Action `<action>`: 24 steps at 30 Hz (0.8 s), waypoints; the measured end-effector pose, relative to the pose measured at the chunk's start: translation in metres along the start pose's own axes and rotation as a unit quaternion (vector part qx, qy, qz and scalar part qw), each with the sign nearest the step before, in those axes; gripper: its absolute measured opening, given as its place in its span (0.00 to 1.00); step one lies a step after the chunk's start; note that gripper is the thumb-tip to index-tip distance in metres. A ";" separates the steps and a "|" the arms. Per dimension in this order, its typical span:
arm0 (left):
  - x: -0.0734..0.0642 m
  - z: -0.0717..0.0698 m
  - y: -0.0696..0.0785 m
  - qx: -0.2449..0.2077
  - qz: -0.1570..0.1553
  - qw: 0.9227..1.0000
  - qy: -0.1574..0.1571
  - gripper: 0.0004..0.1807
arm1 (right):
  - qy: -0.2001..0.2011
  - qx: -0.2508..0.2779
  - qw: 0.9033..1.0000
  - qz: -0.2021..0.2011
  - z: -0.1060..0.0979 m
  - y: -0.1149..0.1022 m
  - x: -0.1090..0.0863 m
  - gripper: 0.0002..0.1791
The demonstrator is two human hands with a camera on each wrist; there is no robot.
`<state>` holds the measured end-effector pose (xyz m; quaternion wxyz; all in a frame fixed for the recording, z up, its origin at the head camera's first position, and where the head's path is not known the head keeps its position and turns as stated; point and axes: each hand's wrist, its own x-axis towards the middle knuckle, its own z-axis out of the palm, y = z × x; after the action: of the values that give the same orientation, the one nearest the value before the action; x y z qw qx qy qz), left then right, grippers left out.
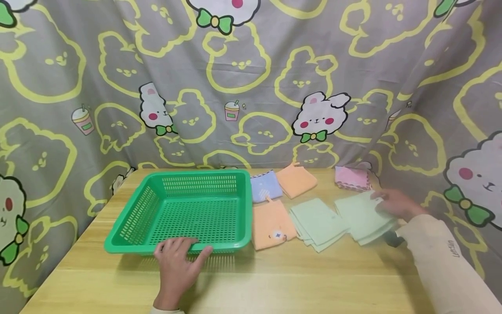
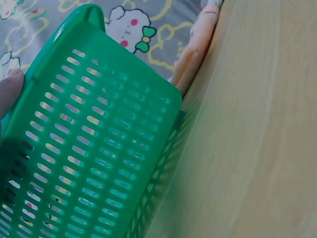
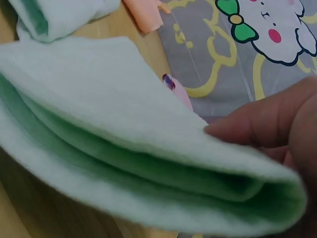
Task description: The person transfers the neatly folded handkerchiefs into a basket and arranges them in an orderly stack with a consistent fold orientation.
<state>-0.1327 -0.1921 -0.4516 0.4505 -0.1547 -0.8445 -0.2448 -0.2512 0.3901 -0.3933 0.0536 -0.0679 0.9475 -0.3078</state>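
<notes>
My left hand (image 1: 178,266) grips the near rim of a green plastic basket (image 1: 113,237), its fingers over the edge. A fingertip (image 2: 11,89) shows against the basket wall (image 2: 94,139) in the left wrist view. On the right, my right hand (image 1: 394,204) pinches the far-right edge of a folded light green towel (image 1: 361,216). Close up, that towel (image 3: 99,84) hangs in layers from the thumb and fingers (image 3: 262,121). A second light green towel (image 1: 317,222) lies just left of it, with layered edges toward the front.
Between the basket and green towels lie a bear-faced orange towel (image 1: 270,224), another orange towel (image 1: 298,181) and a blue one (image 1: 266,187). A pink towel (image 1: 353,178) sits at the back right. Behind the wooden table (image 1: 274,283) hangs a patterned grey curtain (image 1: 251,65).
</notes>
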 end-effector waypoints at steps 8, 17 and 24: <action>0.000 0.000 0.000 0.000 -0.002 1.000 0.000 0.34 | 0.028 0.021 0.999 0.018 -0.004 -0.009 0.004 0.28; -0.001 -0.001 -0.001 0.002 -0.008 1.000 0.000 0.36 | 0.043 0.046 0.997 0.039 -0.009 -0.013 0.008 0.30; -0.001 0.001 -0.001 0.000 -0.002 1.000 0.004 0.34 | 0.061 0.074 0.994 0.047 -0.012 -0.020 0.005 0.33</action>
<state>-0.1337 -0.1928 -0.4530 0.4539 -0.1523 -0.8427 -0.2462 -0.2559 0.3797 -0.3724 0.0155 0.0001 0.9259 -0.3775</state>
